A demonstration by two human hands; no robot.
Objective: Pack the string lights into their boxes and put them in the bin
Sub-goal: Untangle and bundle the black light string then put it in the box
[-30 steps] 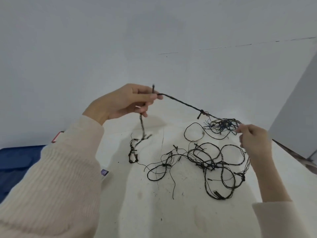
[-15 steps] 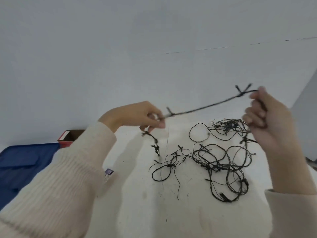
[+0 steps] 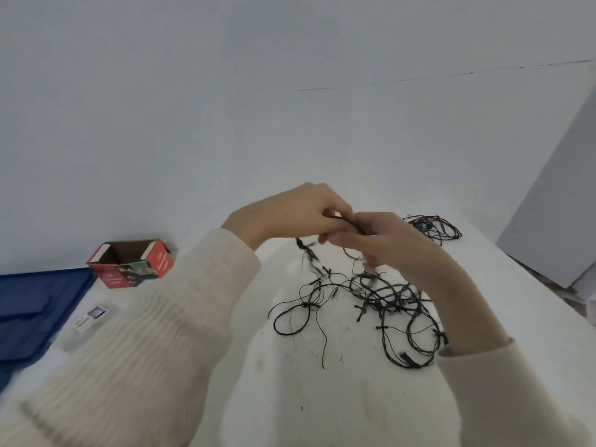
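**Both hands on one strand, the heap below**

Your left hand (image 3: 296, 212) and right hand (image 3: 383, 241) meet in the air above the tabletop (image 3: 290, 398). Each one is curled round the same short run of the lights (image 3: 380, 291), fingertips almost touching. The rest of the string hangs from that grip and sprawls in a loose black tangle right under your right wrist.

I judge this wire to be thin, light and completely limp. It won't hold any shape you give it, and every little bulb stub is a hook for the next loop. Hard pulling will likely tighten a knot, and those fine leads look easy to kink. Take it by the twisted strand itself, close to your grip, and gather short lengths into a coil. Don't lift from the middle of the heap.

A second bundle (image 3: 435, 227) lies further back on the right, apart from your heap, so keep the two from mixing.

For room, the tabletop's right edge runs diagonally just past the tangle, so a dragged loop could slip off there. The nearer white surface in front of you is bare. The box (image 3: 135, 266) stands open-topped well off to your left by the wall, with the blue bin (image 3: 35, 301) just beside it. A small packet (image 3: 92, 316) lies near both, but your left sleeve blocks part of the way there.
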